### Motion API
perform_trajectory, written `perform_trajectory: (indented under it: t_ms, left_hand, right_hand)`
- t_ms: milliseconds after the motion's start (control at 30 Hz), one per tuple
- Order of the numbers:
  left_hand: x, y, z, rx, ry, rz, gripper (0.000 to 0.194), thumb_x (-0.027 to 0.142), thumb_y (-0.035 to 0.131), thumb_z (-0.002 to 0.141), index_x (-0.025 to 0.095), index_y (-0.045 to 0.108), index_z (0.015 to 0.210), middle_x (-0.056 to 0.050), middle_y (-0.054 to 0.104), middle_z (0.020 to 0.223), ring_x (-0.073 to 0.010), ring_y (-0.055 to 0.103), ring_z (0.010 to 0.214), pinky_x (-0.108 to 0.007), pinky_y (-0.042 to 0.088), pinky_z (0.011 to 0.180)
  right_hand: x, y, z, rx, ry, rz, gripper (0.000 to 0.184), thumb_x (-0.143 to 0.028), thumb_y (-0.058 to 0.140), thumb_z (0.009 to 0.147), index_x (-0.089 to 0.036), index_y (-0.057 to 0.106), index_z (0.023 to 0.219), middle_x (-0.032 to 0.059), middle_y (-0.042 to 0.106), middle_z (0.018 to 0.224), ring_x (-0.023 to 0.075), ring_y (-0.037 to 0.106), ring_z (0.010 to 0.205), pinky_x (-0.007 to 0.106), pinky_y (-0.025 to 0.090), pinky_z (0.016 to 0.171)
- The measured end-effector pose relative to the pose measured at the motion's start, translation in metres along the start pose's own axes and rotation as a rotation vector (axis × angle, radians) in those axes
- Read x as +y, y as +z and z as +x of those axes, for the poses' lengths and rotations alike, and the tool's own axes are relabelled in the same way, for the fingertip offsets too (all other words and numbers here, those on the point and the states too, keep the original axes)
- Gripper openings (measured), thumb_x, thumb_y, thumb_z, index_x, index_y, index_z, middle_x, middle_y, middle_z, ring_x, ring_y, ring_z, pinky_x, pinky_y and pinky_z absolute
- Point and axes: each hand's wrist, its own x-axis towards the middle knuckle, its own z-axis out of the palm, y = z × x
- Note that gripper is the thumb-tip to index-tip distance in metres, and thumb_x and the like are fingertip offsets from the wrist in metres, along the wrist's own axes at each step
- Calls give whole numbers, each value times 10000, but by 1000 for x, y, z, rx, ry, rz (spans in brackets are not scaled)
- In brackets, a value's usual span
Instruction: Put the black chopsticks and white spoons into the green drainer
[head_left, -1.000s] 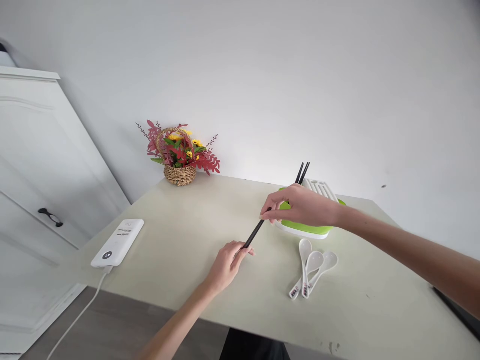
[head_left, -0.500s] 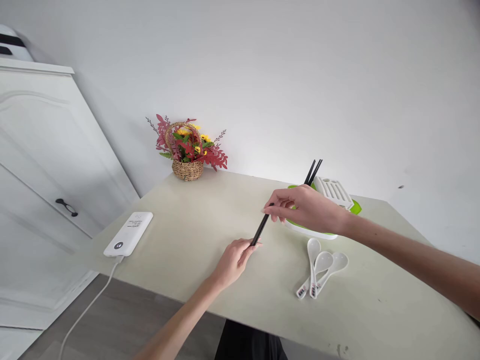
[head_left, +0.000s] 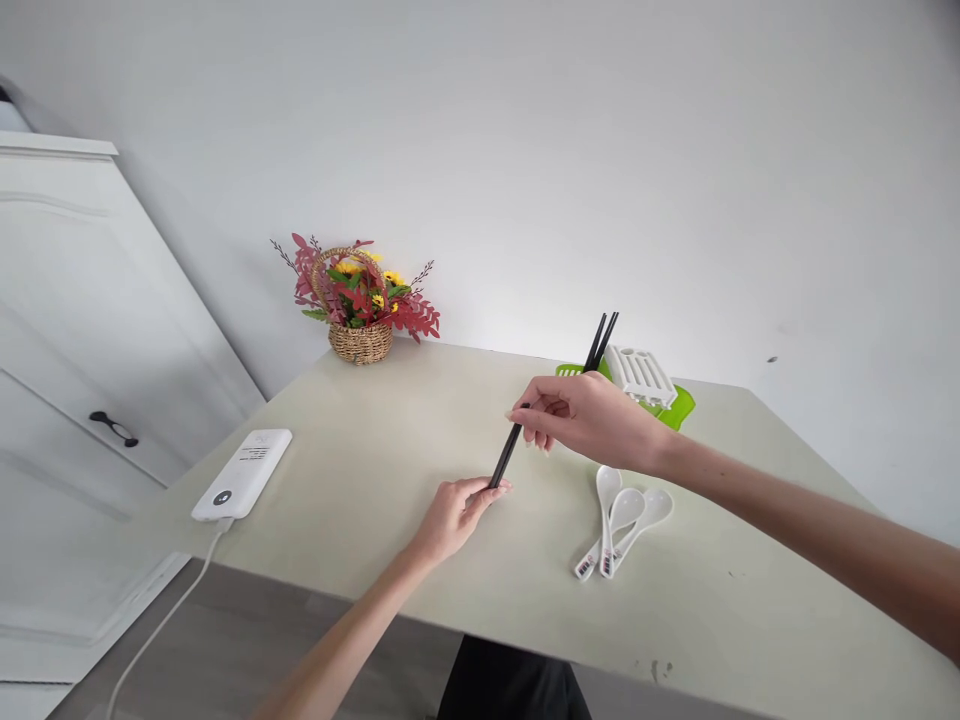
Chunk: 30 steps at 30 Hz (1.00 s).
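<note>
A pair of black chopsticks (head_left: 508, 453) slants above the table between my two hands. My left hand (head_left: 455, 517) pinches the lower end, and my right hand (head_left: 574, 418) grips the upper end with thumb and fingers. Behind my right hand stands a green and white rack (head_left: 643, 378), partly covered by the hand. More black chopsticks (head_left: 602, 343) poke up from it, their lower parts hidden. Three white spoons (head_left: 626, 512) with labels on their handles lie overlapping on the table, just below my right wrist.
On the pale table (head_left: 360, 460), a wicker basket of artificial flowers (head_left: 361, 343) stands at the back left. A white power bank (head_left: 244, 475) lies near the left edge, its cable (head_left: 161, 640) hanging down. Left of the table is a white cabinet (head_left: 97, 330).
The view has shifted slightly, so most things sit a little further left. Both hands keep hold of the chopsticks in nearly the same pose.
</note>
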Motion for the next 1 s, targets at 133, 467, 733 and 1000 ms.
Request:
perform_trajectory:
  t_ms: [133, 467, 733, 1000]
  left_hand:
    - [0, 0, -1, 6, 18, 28, 346, 471, 530, 1053, 276, 785, 1183, -28, 800, 1188, -256, 767, 1079, -350, 609, 953]
    - [-4, 1, 0, 52, 66, 156, 306, 428, 503, 1065, 255, 741, 1148, -50, 792, 1181, -224, 763, 1046, -331, 607, 920]
    - [-9, 1, 1, 56, 66, 268, 240, 401, 493, 1071, 257, 685, 1084, -35, 765, 1114, -204, 717, 1023, -351, 557, 960]
    - [-5, 0, 1, 53, 62, 279, 202, 345, 487, 1078, 254, 665, 1047, -23, 746, 1045, -187, 695, 997, -318, 539, 938]
  right_hand:
    - [-2, 3, -1, -3, 2, 37, 333, -567, 590, 942, -248, 659, 875, -5, 770, 813, 151, 688, 659, 302, 554, 685]
    - [-8, -82, -9, 360, -22, -64, 443, -641, 680, 878, -199, 708, 874, 60, 752, 789, 165, 675, 681, 335, 546, 677]
    - [5, -158, -1, 713, 197, -354, 301, -468, 666, 946, -177, 714, 881, 95, 770, 862, 147, 667, 692, 316, 465, 617]
    - [105, -136, 64, 327, 375, -232, 236, -427, 683, 901, -214, 709, 804, 33, 804, 856, 168, 717, 641, 386, 624, 765]
